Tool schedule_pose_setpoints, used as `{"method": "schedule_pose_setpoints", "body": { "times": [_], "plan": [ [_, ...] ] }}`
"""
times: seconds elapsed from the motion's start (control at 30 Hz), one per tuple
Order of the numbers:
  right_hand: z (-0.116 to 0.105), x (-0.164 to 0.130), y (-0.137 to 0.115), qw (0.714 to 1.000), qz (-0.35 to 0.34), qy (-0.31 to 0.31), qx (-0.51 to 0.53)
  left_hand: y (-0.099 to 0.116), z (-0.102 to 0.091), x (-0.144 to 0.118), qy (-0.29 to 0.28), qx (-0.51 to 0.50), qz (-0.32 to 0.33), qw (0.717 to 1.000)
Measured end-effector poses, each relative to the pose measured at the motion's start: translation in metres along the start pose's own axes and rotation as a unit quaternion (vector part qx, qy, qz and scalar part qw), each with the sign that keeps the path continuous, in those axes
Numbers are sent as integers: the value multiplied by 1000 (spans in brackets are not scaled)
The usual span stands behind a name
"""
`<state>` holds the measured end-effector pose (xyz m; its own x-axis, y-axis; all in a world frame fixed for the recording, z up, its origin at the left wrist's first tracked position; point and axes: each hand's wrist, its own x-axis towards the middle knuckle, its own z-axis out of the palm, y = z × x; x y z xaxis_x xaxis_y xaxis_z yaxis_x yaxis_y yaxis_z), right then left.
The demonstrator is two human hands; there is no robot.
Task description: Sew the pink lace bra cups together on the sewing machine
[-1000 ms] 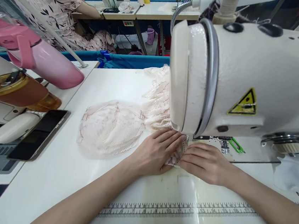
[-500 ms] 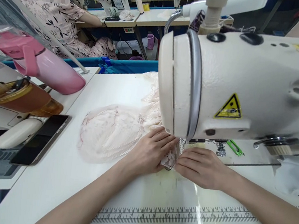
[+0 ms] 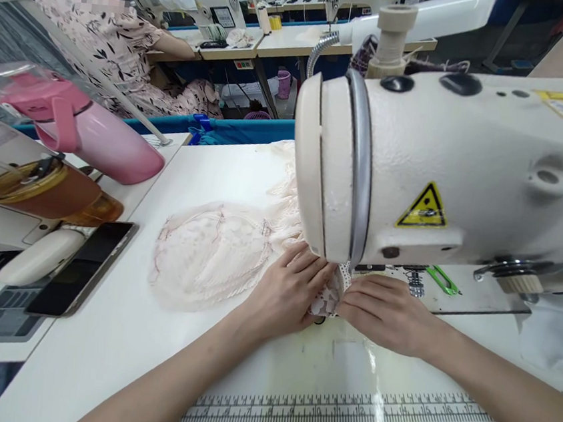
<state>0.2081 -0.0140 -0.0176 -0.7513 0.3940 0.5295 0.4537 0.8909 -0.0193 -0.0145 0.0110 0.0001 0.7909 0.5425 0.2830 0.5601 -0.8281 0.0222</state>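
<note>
A pale pink lace garment (image 3: 211,251) lies on the white table, with one rounded, cup-like part spread flat to the left. Its gathered end runs under the head of a sewing machine (image 3: 418,158). My left hand (image 3: 294,286) presses down on the lace just left of the needle area, fingers bent over the fabric. On the other side, my right hand (image 3: 386,313) pinches the edge of the lace, its fingers pressed together. Between the two hands a small strip of patterned lace shows. The machine head hides the needle and presser foot.
At the left stand a pink tumbler (image 3: 103,135) and a brown drink cup (image 3: 47,190), with a phone (image 3: 81,270) lying near them. Green thread snips (image 3: 442,280) rest behind my right hand. A printed ruler (image 3: 341,405) runs along the front edge. Another person (image 3: 103,38) sits beyond.
The view has shifted slightly, so everything sits a little lower in the picture. Both hands keep nearly the same place on the lace beside the machine head.
</note>
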Motion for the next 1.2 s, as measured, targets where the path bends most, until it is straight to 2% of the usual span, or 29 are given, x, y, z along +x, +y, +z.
{"method": "schedule_pose_setpoints", "body": {
  "times": [0.23, 0.5, 0.87, 0.97, 1.1, 1.2],
  "plan": [
    [-1, -5, 4, 999, 38, -20, -16, 6, 1, 2, 21, 16, -11, 1000],
    [-11, -2, 7, 997, 57, -29, -37, 12, -1, 3, 15, 39, -26, 999],
    [-17, -4, 12, 983, 66, 2, -172, 14, -2, 2, 9, 47, -28, 999],
    [-18, -4, 12, 984, 66, 2, -164, 15, -1, 1, 30, 49, -2, 998],
    [-20, 0, 11, 984, 64, 4, -168, 16, 1, 1, 62, 46, 69, 995],
    [-19, 1, 10, 994, 57, -1, -94, 15, 1, 2, 70, 35, 71, 994]
  ]
}}
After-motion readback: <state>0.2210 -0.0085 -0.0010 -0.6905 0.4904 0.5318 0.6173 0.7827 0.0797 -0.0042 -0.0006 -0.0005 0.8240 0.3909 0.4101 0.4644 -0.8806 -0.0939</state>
